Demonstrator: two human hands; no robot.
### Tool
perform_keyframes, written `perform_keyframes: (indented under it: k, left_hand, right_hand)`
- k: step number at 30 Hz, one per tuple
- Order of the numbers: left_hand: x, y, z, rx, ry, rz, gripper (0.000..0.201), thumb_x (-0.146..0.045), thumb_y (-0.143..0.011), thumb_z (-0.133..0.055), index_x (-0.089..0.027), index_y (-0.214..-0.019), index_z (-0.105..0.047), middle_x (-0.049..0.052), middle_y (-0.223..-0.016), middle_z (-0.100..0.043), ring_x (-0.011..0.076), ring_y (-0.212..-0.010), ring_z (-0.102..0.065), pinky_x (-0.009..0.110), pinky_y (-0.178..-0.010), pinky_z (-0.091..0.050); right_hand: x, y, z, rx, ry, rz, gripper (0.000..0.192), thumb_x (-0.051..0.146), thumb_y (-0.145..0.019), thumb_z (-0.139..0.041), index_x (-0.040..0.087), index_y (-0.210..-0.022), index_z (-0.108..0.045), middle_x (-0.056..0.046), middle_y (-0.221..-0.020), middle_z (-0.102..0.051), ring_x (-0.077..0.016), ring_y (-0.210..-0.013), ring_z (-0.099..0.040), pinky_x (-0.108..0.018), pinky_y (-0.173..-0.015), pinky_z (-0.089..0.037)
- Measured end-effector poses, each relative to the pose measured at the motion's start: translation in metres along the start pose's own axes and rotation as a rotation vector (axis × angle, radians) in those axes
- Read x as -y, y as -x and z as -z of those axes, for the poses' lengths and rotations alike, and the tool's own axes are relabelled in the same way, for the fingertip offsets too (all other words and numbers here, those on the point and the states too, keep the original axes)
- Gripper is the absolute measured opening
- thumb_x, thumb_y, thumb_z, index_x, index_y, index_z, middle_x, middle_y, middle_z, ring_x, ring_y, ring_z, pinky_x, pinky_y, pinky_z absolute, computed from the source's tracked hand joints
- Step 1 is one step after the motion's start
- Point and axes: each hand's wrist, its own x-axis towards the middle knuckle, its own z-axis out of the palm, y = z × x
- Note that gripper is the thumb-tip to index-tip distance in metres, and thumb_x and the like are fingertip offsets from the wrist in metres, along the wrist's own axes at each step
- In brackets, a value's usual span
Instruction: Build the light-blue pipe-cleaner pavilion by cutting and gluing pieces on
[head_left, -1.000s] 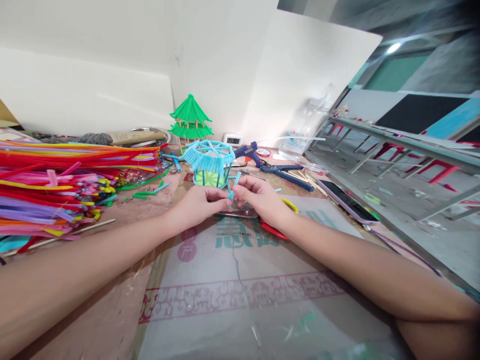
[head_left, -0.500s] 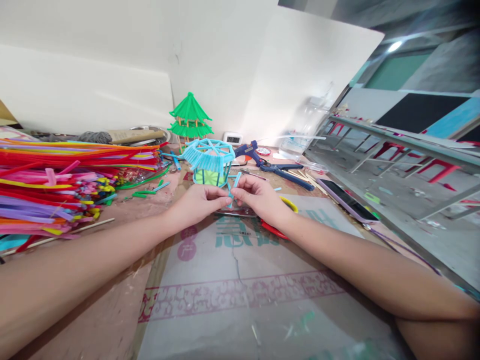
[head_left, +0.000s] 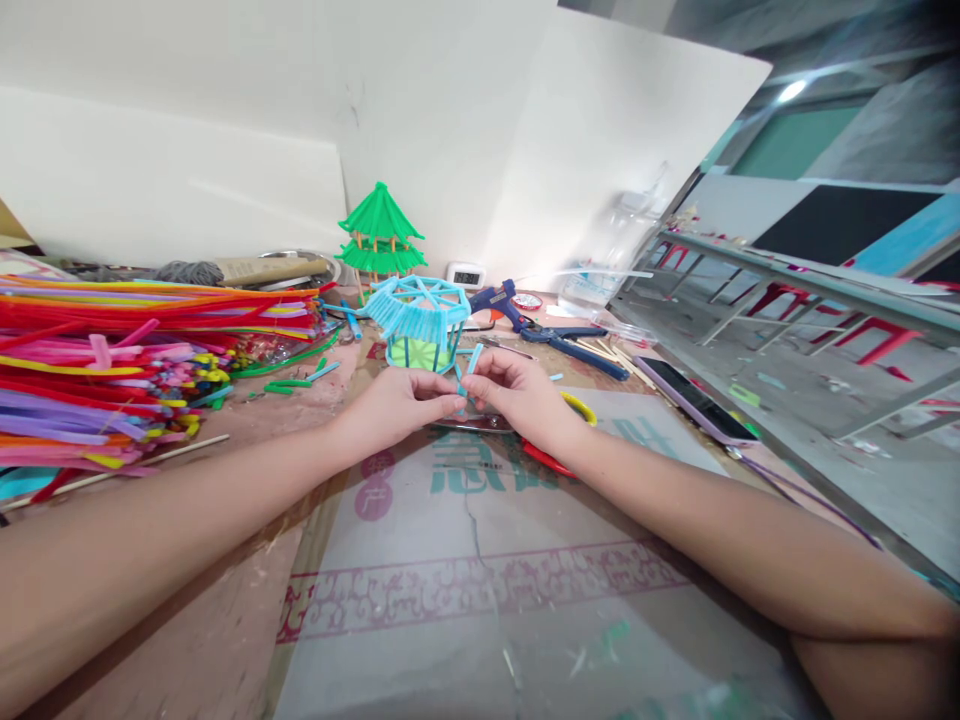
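Still pinching a short blue straw piece (head_left: 471, 360) between left hand (head_left: 401, 402) and right hand (head_left: 514, 392), barely shifted from a second ago, just at six o'clock of the blue straw pavilion (head_left: 418, 322), fitting apparently unfinished.

The short straw piece (head_left: 472, 358) pinched between the hands is light blue, like the small pavilion model (head_left: 417, 322), whose floor is pale green. Another pavilion (head_left: 381, 232) toward the table's far edge is bright green. The pile of pipe cleaners (head_left: 112, 360) at the left edge mixes red, orange, pink, purple and yellow. The glue gun (head_left: 496, 300) is dark blue. The mat (head_left: 487, 590) is translucent grey with a maroon scroll border and teal lettering.
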Motion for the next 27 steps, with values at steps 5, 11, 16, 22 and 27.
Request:
perform_keyframes:
  k: [5, 11, 16, 22, 27]
  left_hand:
    - [0.000, 0.001, -0.001, 0.000, -0.011, 0.006, 0.023, -0.037, -0.079, -0.066, -0.016, -0.083, -0.075, 0.001, -0.077, -0.074, 0.0132, -0.066, -0.062, 0.022, -0.062, -0.044]
    - [-0.002, 0.001, -0.001, -0.003, -0.001, 0.015, 0.022, -0.036, -0.079, -0.064, -0.015, -0.080, -0.072, 0.001, -0.075, -0.072, 0.0127, -0.064, -0.061, 0.022, -0.061, -0.043]
    - [-0.001, 0.001, -0.002, 0.018, 0.120, 0.060, 0.023, -0.039, -0.078, -0.066, -0.016, -0.078, -0.068, 0.002, -0.076, -0.073, 0.0135, -0.067, -0.064, 0.023, -0.063, -0.045]
    - [0.003, 0.001, -0.003, 0.035, 0.155, 0.052, 0.024, -0.041, -0.078, -0.068, -0.017, -0.078, -0.067, 0.002, -0.080, -0.075, 0.0142, -0.070, -0.066, 0.023, -0.064, -0.047]
    - [0.002, 0.001, -0.003, 0.005, 0.134, 0.069, 0.022, -0.039, -0.079, -0.068, -0.017, -0.079, -0.067, 0.002, -0.078, -0.075, 0.0149, -0.071, -0.068, 0.023, -0.065, -0.048]
  right_hand:
    - [-0.005, 0.000, 0.000, 0.030, -0.001, 0.020, 0.029, 0.042, -0.076, -0.072, 0.020, -0.072, -0.054, 0.005, -0.064, -0.054, -0.0094, -0.056, -0.049, -0.024, -0.055, -0.042]
    - [-0.001, -0.003, 0.005, 0.061, 0.037, 0.072, 0.020, 0.036, -0.080, -0.067, 0.020, -0.078, -0.055, 0.003, -0.071, -0.057, -0.0109, -0.062, -0.052, -0.026, -0.060, -0.044]
    - [0.029, -0.007, 0.035, 0.247, 0.270, 0.094, 0.017, 0.035, -0.082, -0.066, 0.021, -0.092, -0.063, 0.000, -0.080, -0.063, -0.0150, -0.071, -0.058, -0.029, -0.065, -0.046]
    - [0.055, 0.007, 0.072, 0.461, 0.740, 0.066, 0.025, 0.039, -0.086, -0.062, 0.025, -0.107, -0.068, -0.003, -0.091, -0.070, -0.0189, -0.077, -0.062, -0.030, -0.066, -0.045]
    - [0.049, 0.022, 0.092, 0.591, 0.961, 0.016, 0.044, 0.039, -0.080, -0.069, 0.031, -0.124, -0.064, -0.005, -0.108, -0.070, -0.0236, -0.085, -0.066, -0.030, -0.068, -0.046]
